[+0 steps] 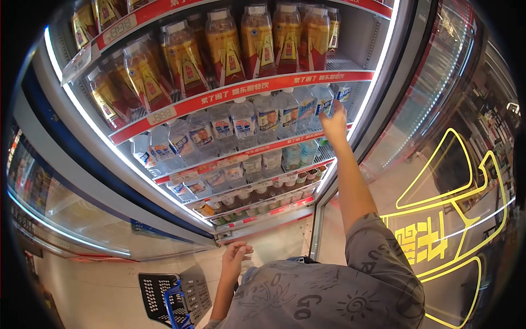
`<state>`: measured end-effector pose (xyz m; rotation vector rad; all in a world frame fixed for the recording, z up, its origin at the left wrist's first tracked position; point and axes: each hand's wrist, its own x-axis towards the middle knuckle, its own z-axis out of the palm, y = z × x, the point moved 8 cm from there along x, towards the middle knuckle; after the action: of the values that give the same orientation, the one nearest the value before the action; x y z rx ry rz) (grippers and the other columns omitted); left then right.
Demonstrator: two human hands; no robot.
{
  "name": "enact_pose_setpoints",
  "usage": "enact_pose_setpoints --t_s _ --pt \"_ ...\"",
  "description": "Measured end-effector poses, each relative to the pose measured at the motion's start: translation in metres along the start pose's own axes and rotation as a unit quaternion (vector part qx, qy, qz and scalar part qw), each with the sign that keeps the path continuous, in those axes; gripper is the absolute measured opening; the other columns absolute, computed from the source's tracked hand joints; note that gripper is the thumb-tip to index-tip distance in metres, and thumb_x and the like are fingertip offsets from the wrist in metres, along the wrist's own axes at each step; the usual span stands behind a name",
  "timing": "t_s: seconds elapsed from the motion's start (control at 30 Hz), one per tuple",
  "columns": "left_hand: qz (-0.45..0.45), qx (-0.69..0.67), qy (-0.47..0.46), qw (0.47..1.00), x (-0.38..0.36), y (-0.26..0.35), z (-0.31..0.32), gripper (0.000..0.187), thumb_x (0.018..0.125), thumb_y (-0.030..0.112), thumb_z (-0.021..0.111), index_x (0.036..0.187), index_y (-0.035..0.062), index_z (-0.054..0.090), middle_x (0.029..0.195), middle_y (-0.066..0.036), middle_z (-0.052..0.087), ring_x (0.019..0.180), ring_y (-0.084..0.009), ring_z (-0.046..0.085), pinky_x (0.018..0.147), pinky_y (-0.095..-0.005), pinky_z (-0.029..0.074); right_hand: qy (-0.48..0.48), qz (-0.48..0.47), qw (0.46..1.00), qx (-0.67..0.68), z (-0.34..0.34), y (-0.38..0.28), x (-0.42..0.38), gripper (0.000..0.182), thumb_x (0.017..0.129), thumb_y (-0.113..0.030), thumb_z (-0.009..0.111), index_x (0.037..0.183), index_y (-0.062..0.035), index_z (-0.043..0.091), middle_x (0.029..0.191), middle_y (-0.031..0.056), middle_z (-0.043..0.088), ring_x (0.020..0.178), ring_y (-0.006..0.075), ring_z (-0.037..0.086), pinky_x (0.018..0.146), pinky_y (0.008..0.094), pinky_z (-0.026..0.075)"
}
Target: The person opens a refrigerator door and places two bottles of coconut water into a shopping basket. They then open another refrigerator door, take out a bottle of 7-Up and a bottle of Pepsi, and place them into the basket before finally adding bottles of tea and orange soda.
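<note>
My right hand (335,127) reaches into an open drinks cooler, at the right end of the shelf of clear bottles. Its thumb and fingers are around the lower part of a clear water bottle (325,101) with a blue and white label. More clear bottles (244,123) stand upright in a row to the left. Low in front of my body hangs my left hand (236,257), its fingers loosely bent and somewhat apart, with nothing seen in it.
Above, a shelf holds amber drink bottles (224,49) behind a red price strip (219,97). Lower shelves carry smaller bottles and cups. An open glass door (405,153) stands at the right. A black shopping basket (159,296) with a blue handle is at lower left.
</note>
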<state>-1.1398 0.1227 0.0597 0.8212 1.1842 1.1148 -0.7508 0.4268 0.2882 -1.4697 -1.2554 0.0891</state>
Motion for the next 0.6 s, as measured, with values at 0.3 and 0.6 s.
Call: enact_pose_setpoints --t_s 0.3,0.6 --pt "0.01 0.017 0.001 1.0 0.0 0.009 -0.003 0.019 0.099 0.016 0.052 0.106 -0.0003 0.059 0.087 -0.009 0.067 0.077 -0.0155 0.064 0.068 -0.0277 0.05 0.01 0.002 0.999 -0.037 -0.009 0.026 -0.007 0.064 0.081 -0.019 0.07 0.137 -0.0014 0.046 0.134 0.0245 0.049 0.122 0.0358 0.053 0.102 0.0432 0.042" --pt "-0.036 0.086 -0.012 0.996 -0.004 0.008 0.005 0.056 0.1 0.032 0.046 0.052 0.0036 0.051 0.047 -0.005 0.048 0.046 -0.0129 0.046 0.048 -0.0285 0.036 -0.003 0.099 0.995 0.03 -0.032 0.07 -0.024 0.039 0.081 -0.017 0.062 0.119 -0.005 0.061 0.084 0.0126 0.067 0.083 0.0272 0.067 0.077 0.0384 0.051"
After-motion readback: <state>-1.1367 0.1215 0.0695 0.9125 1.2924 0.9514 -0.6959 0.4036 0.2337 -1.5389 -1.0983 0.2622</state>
